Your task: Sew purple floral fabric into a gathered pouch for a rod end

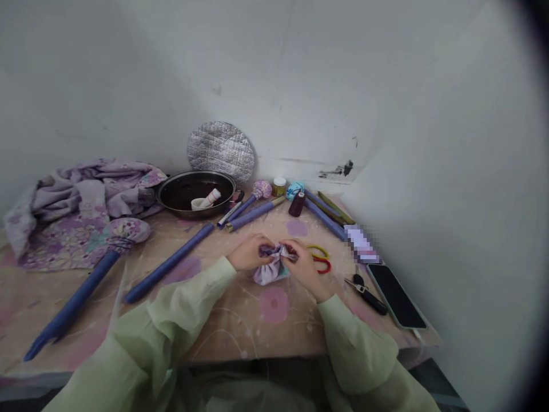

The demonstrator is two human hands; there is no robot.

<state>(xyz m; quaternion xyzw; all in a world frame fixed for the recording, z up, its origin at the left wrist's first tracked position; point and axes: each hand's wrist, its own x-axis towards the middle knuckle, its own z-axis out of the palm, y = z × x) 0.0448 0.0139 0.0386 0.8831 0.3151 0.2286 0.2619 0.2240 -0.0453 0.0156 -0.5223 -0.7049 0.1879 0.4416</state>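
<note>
A small bundle of lilac floral cloth (pixel 266 274) rests on the table in front of me, gathered at its top. My left hand (pixel 251 252) pinches the gathered neck from the left. From the right, my right hand (pixel 302 264) pinches the same gathered cloth, with the fingertips of both hands almost meeting. Scissors with yellow and red handles (pixel 325 265) lie just beyond my right hand, their blades hidden. Behind the hands stands a dark maroon thread spool (pixel 297 204).
A dark pan (pixel 195 214) holds a white cup (pixel 199 204). Floral fabric (pixel 81 212) is heaped at the left. Blue-wrapped rods (pixel 171 262) and a cloth-headed stick (pixel 81 300) lie leftward. Nippers (pixel 368 294) and a phone (pixel 398 297) lie rightward, beside the wall.
</note>
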